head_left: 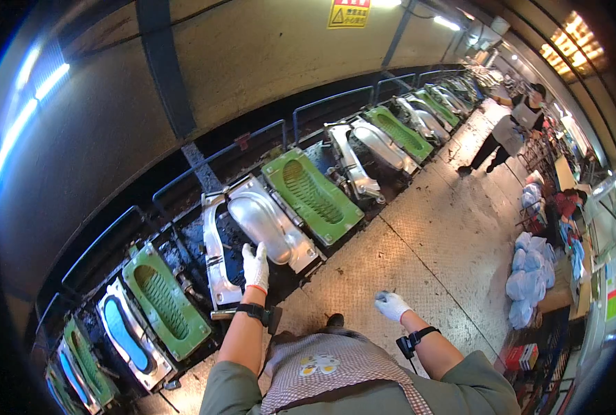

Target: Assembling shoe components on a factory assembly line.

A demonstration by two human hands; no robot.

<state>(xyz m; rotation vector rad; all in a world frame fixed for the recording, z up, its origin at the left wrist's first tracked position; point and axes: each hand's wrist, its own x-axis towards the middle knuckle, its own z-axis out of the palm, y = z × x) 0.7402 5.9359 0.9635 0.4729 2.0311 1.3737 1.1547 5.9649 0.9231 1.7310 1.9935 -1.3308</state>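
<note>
My left hand [255,268], in a white glove, reaches over a metal shoe-sole mould with its fingers stretched out and a little apart. It is nearest the gap between the silver mould frame [217,259] and the rounded, shoe-shaped silver mould part [261,221]; whether it touches either I cannot tell. My right hand [391,306], also gloved with greyish fingertips, hangs over the metal floor, away from the moulds. Its fingers are curled together; anything inside them is hidden. Beside the silver mould stands an open green mould half [313,196] with a ribbed sole-shaped hollow.
Several green and silver moulds line the machine behind blue rails [328,100]. To the left lies a mould with a blue sole-shaped insert [126,333]. Another person [512,131] stands far right on the dirty metal floor [418,228]. Pale plastic bags [529,277] are stacked at right.
</note>
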